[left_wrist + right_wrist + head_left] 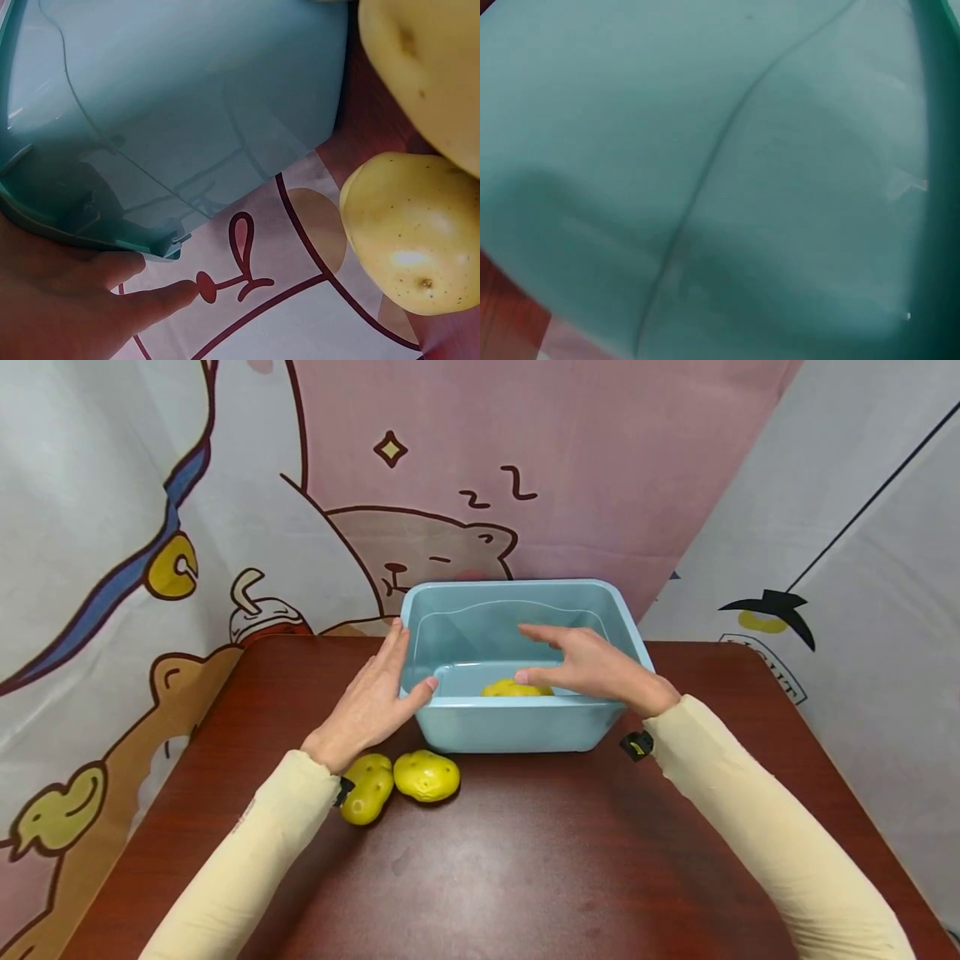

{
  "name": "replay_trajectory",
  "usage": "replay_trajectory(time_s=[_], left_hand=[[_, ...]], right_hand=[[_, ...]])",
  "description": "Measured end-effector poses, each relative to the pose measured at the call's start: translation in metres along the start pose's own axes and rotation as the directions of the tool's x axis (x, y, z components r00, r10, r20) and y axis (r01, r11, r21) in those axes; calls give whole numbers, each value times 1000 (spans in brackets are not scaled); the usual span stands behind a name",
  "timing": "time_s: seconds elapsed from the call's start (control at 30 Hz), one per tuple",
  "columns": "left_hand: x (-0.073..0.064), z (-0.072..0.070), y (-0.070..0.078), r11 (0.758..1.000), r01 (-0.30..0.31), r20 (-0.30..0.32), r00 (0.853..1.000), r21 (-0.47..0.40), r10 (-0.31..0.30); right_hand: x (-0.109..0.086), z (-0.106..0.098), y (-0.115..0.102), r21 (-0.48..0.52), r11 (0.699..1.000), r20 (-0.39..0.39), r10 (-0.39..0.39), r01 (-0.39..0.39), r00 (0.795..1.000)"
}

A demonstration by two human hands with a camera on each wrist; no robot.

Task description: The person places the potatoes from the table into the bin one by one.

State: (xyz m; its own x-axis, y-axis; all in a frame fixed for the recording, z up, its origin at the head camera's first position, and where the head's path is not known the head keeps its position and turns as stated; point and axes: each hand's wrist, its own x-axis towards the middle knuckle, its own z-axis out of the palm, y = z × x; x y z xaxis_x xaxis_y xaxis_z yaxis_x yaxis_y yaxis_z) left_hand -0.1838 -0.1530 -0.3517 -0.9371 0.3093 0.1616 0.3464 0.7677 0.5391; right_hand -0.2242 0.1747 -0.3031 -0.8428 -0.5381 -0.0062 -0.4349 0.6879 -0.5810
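Head view: left hand (373,697) and right hand (588,665), released, are perhaps risking snagging and tipping the pale-blue rectangular plastic bin (517,728).

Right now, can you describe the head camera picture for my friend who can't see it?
A person's right hand hovers over a blue bin with a yellow potato inside, while the left hand touches its left side. Two more potatoes lie on the brown table.

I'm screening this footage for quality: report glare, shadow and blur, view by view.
Head: fairly sharp, pale glare on the table; left wrist: soft white shine on the lower potato; right wrist: bin looks soft, darkly shadowed toward the bottom.
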Motion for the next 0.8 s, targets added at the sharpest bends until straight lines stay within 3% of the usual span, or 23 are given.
replay_trajectory(time_s=[0.1, 0.23, 0.4, 0.53, 0.63, 0.8], left_hand=[[0, 0, 0, 1000, 1, 1, 1000, -2, -1], [-1, 0, 1, 1000, 3, -9, 1000, -2, -3], [-2, 0, 1, 1000, 7, -21, 1000, -12, -7], [-2, 1, 2, 1000, 10, -10, 1000, -19, -10], [-2, 1, 2, 1000, 15, -7, 1000, -24, -15], [1, 1, 2, 1000, 9, -13, 1000, -20, -9]], right_hand=[[-11, -5, 3, 2, 1000, -36, 1, -1, 999], [-35, -13, 7, -36, 998, -170, -54, 48, 984], [-67, -14, 18, -123, 989, -374, -122, 81, 919], [-88, -11, 32, -141, 989, -480, -97, 33, 872], [-95, -8, 44, -122, 993, -491, -52, -9, 870], [-96, -3, 63, -68, 995, -450, 35, -74, 892]])
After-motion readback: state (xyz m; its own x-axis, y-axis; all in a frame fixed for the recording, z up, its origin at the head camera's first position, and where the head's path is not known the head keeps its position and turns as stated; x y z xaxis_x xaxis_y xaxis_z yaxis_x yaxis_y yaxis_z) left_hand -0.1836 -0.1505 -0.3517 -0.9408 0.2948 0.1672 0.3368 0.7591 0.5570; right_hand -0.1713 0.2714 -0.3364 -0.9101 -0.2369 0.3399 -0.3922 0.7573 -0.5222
